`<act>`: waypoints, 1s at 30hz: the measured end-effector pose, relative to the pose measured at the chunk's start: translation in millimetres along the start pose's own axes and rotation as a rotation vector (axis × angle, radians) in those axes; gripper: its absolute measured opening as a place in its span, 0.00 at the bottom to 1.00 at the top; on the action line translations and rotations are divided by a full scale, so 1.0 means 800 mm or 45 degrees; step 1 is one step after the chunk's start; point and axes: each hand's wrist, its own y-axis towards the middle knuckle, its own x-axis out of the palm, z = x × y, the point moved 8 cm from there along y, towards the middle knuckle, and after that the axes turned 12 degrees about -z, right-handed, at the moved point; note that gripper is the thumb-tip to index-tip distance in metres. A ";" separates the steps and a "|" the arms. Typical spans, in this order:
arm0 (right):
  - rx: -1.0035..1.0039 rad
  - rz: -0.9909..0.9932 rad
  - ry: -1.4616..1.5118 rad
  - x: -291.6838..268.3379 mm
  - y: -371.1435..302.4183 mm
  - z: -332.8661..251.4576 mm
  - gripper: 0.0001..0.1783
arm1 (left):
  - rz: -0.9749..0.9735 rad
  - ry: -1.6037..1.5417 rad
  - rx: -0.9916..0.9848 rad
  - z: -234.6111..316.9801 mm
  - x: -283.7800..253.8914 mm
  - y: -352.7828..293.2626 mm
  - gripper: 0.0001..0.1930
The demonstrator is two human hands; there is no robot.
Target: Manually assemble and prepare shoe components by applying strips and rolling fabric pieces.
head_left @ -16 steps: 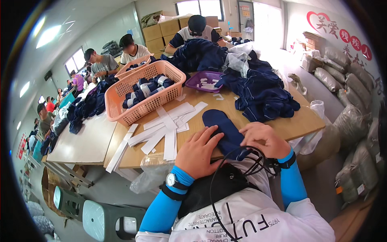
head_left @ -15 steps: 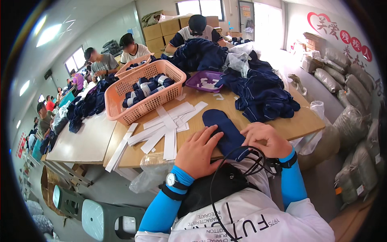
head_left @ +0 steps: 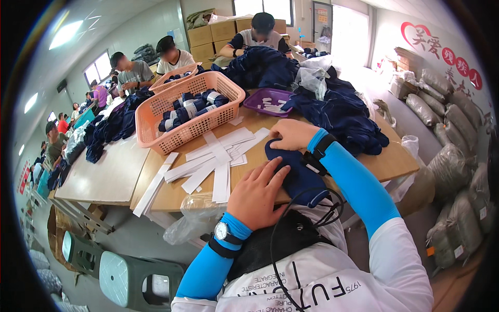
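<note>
A flat navy blue sock (head_left: 304,182) lies lengthwise on the table in front of me, its rounded end pointing away. My left hand (head_left: 257,195) rests on its left side, fingers spread and lying flat. At the far rounded end, my right hand (head_left: 295,134) curls its fingers with the tips pinched on the sock's edge. White paper strips (head_left: 223,164) lie overlapping to the left of the sock. Beyond them stands a pink basket (head_left: 189,130) with navy rolls (head_left: 192,106) banded in white. A black cord loops over the sock's near end.
Loose navy socks (head_left: 338,117) are heaped at the right of the wooden table (head_left: 382,166). A purple tray (head_left: 249,104) holds small white pieces. Clear plastic (head_left: 192,218) hangs at the front edge. Co-workers sit across and to the left; green stools (head_left: 125,275) stand lower left.
My right hand has moved from the sock's near right side out to its far rounded end. My left hand has stayed nearly in place on the sock.
</note>
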 end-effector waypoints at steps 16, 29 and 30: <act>-0.010 -0.002 0.464 0.009 -0.011 0.047 0.16 | 0.002 -0.011 0.030 0.007 0.010 -0.002 0.39; 0.038 -0.022 0.567 0.024 0.002 0.060 0.18 | -0.027 -0.085 0.289 0.030 -0.010 -0.025 0.29; 0.042 -0.024 0.559 0.024 0.000 0.063 0.18 | -0.017 -0.095 0.346 0.036 -0.014 -0.032 0.26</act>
